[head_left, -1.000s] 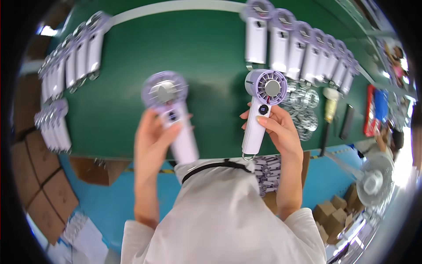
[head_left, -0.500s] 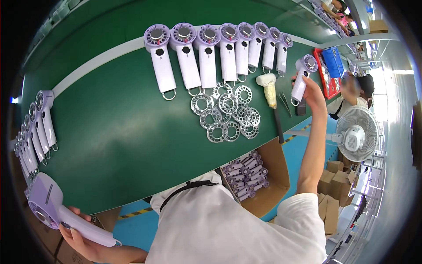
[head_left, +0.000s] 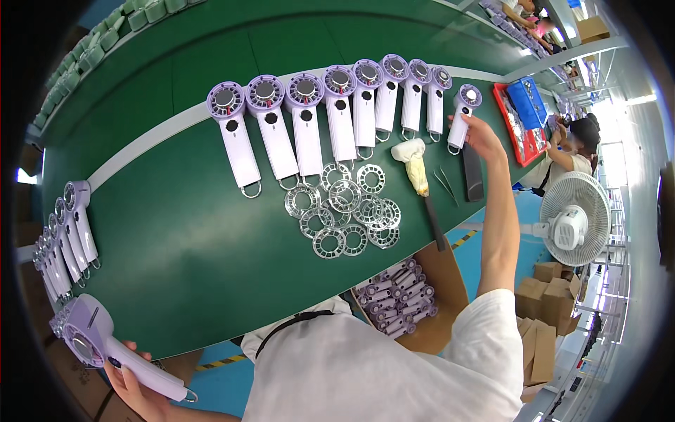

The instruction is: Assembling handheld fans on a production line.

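Observation:
At the lower left, my left hand (head_left: 129, 385) is closed round the handle of a lilac-and-white handheld fan (head_left: 148, 371), its head tilted up past the table edge. My right hand (head_left: 485, 139) grips another handheld fan (head_left: 458, 132) at the right end of a curved row of handheld fans (head_left: 306, 141), each with a wire loop at its lower end. Several clear slotted plastic rings (head_left: 329, 243) lie in a loose pile below the row. A mallet (head_left: 415, 169) with a wrapped pale head, tweezers (head_left: 446, 186) and a dark flat block (head_left: 473, 176) lie near my right forearm.
More handheld fans (head_left: 74, 225) line the table's left end. A cardboard box (head_left: 450, 281) of fans stands below the front edge. At the right are a red tray (head_left: 508, 126), a blue bin (head_left: 527, 102), a white standing fan (head_left: 571, 221) and a person (head_left: 573, 144).
The view has shifted. My right hand has brought its fan closer to the row's right end, uncovering more of the dark block. My left hand still holds its fan.

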A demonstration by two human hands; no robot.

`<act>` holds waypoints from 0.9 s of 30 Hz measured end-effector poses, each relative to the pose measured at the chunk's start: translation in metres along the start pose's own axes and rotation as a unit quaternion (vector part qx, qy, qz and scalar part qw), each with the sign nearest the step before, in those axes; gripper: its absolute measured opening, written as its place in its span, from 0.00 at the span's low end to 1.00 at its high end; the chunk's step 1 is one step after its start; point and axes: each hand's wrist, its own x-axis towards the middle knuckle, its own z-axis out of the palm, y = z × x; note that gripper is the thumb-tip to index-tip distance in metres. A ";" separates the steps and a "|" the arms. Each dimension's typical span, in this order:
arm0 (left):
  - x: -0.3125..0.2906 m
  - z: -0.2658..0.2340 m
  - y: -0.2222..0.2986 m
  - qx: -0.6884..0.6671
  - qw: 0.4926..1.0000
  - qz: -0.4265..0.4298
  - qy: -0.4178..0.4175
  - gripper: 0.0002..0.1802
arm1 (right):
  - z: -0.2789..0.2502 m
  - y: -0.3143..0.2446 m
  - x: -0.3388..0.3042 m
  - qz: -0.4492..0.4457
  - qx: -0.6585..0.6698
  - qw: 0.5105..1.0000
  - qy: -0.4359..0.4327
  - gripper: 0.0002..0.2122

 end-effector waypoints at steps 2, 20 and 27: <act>0.001 0.000 0.000 0.002 1.000 -0.011 0.012 0.31 | 0.001 0.000 0.009 -0.001 -0.005 1.000 -0.005 0.19; -0.032 0.007 0.056 -0.120 0.983 -0.040 -0.132 0.29 | -0.048 0.015 0.079 -0.028 -0.053 0.997 0.046 0.22; -0.048 -0.102 0.063 0.007 0.997 0.075 0.017 0.31 | 0.004 0.016 0.031 -0.143 -0.269 0.929 0.212 0.25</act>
